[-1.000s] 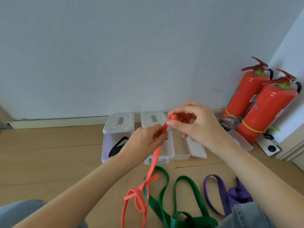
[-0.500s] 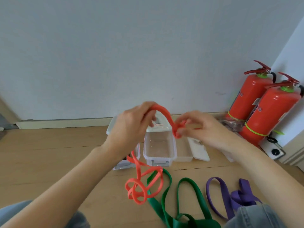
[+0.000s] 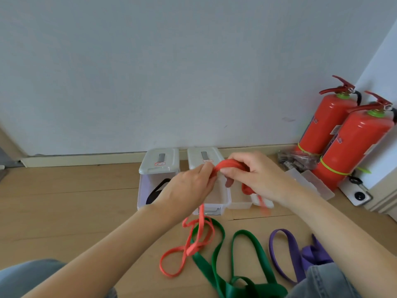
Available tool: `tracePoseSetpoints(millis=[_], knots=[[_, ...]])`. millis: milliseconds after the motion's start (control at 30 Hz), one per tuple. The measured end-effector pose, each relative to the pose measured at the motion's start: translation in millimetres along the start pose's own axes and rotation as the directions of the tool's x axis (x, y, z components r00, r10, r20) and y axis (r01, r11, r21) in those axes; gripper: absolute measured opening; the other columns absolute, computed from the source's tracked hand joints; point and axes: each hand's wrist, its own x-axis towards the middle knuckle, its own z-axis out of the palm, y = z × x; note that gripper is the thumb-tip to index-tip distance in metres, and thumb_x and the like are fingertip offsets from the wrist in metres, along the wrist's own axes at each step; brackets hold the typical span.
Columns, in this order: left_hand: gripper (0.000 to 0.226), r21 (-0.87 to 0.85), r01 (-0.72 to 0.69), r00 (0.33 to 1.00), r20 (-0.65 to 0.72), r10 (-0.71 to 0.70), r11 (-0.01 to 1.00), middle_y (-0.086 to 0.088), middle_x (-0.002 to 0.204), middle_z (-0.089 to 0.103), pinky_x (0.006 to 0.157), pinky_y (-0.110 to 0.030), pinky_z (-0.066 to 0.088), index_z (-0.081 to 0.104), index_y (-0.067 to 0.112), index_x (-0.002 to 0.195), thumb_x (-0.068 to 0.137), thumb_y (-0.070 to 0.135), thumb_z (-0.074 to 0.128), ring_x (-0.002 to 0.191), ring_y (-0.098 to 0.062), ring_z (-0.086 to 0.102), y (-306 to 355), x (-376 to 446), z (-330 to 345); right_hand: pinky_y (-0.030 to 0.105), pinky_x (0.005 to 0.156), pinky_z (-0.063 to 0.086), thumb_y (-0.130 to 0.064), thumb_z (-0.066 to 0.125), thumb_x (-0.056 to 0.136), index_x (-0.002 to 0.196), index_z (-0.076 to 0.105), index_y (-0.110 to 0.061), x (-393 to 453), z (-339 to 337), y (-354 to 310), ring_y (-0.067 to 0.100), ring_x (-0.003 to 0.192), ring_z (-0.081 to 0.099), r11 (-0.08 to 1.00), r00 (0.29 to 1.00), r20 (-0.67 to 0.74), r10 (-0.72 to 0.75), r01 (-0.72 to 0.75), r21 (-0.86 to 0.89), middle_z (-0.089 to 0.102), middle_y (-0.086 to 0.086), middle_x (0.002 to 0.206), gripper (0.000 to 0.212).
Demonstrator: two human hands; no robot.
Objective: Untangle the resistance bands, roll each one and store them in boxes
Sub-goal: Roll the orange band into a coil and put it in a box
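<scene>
On the floor (image 3: 64, 201) at left stands an open box (image 3: 148, 186) with its lid tipped back and a black band (image 3: 158, 189) already inside, which suggests one band is stored. The left hand (image 3: 189, 190) is closed in a pinch on the orange band (image 3: 225, 164), feeding it toward the right hand (image 3: 257, 177), whose fingers curl around a partly wound coil; this looks like the rolling step. Below the hands a second box (image 3: 217, 201) sits open, probably waiting for the roll. The loose orange tail trails down over the green band (image 3: 242, 254) (whether they are hooked together I cannot tell). Farther right lies the purple band (image 3: 285, 254), part-hidden by a denim knee (image 3: 322, 280). Two extinguishers (image 3: 343, 134) stand against the wall.
</scene>
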Motion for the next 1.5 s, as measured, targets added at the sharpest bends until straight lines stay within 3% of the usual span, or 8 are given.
tracePoseSetpoints(millis=[267,400,500,733,933,1167,1367,1500], knots=[[0.03,-0.059,0.231,0.963,0.16,-0.219,0.971,-0.014,0.088,0.066,0.075,-0.043,0.045,0.05,0.003,0.108,0.099,0.029,0.036,0.081,-0.034,0.061,-7.2,-0.9,5.2,0.028,0.061,0.049,-0.023,0.056,0.089,0.091,0.065,-0.016,0.3,-1.4,-1.1,0.014,0.082,0.067,0.944,0.982,-0.19,-0.016,0.077,0.321,0.072,-0.004,0.086,0.011],[0.033,-0.299,0.118,0.955,-0.229,-0.191,0.947,-0.008,0.087,0.07,0.069,-0.038,0.049,0.054,0.004,0.109,0.098,0.029,0.036,0.076,-0.024,0.066,-6.4,7.8,-32.7,0.03,0.07,0.054,-0.035,0.055,0.085,0.094,0.063,-0.011,0.9,-11.9,-7.0,0.022,0.095,0.069,0.791,0.957,-0.272,-0.101,0.243,0.562,0.072,0.005,0.101,0.026],[0.021,-0.446,0.047,0.884,-0.398,-0.245,0.894,0.004,0.078,0.065,0.061,-0.023,0.048,0.05,0.013,0.103,0.098,0.025,0.034,0.065,-0.003,0.059,-8.5,12.0,-54.5,0.016,0.05,0.048,-0.036,0.053,0.088,0.098,0.063,-0.015,1.7,-14.9,-8.3,0.018,0.086,0.071,0.838,0.976,-0.198,-0.095,0.186,0.513,0.072,0.001,0.103,0.025],[0.02,-0.379,0.118,0.99,-0.028,-0.139,0.918,0.013,0.079,0.04,0.066,-0.017,0.032,0.052,0.004,0.103,0.099,0.016,0.037,0.071,0.002,0.042,-10.4,-2.8,-36.8,0.053,0.073,0.053,-0.012,0.073,0.077,0.101,0.063,-0.025,3.3,-1.8,5.3,0.04,0.074,0.062,0.957,0.997,-0.022,0.08,-0.071,0.281,0.067,0.013,0.087,0.029],[0.012,-0.423,0.121,0.991,0.099,-0.087,0.898,0.013,0.076,0.042,0.067,-0.011,0.035,0.046,0.015,0.095,0.098,0.023,0.037,0.07,0.004,0.042,-8.0,-9.8,-30.2,0.015,0.062,0.048,-0.008,0.067,0.081,0.093,0.066,-0.018,-0.7,-0.6,-0.8,-0.001,0.066,0.061,0.92,0.996,-0.081,-0.038,0.066,0.386,0.07,-0.007,0.074,0.015],[0.019,-0.453,0.368,0.87,0.475,-0.13,0.812,0.015,0.071,0.052,0.074,-0.027,0.045,0.05,0.026,0.082,0.098,0.022,0.04,0.069,-0.006,0.051,-17.4,-9.7,-32.1,0.012,0.059,0.046,-0.002,0.062,0.083,0.092,0.066,-0.014,-3.1,-6.0,0.7,-0.001,0.061,0.06,0.875,0.981,-0.193,-0.011,0.103,0.473,0.072,-0.001,0.074,0.015],[0.02,-0.513,0.0,0.97,-0.207,-0.124,0.858,0.018,0.07,0.055,0.061,-0.008,0.04,0.056,0.026,0.1,0.094,0.021,0.037,0.064,0.0,0.054,-11.6,3.5,-81.3,0.046,0.056,0.04,-0.012,0.073,0.077,0.089,0.062,-0.021,-1.7,-9.6,1.7,0.034,0.063,0.051,0.874,0.995,0.093,-0.041,-0.01,0.485,0.07,0.011,0.08,0.019],[0.021,-0.335,-0.006,0.999,-0.042,-0.009,0.942,0.02,0.074,0.045,0.066,-0.01,0.037,0.053,0.01,0.107,0.098,0.021,0.037,0.069,0.006,0.048,0.2,1.1,-63.5,0.025,0.071,0.05,-0.013,0.078,0.068,0.1,0.056,-0.019,1.4,-2.6,-0.5,0.02,0.074,0.065,0.817,0.982,0.163,-0.097,-0.015,0.576,0.07,0.008,0.084,0.04]])
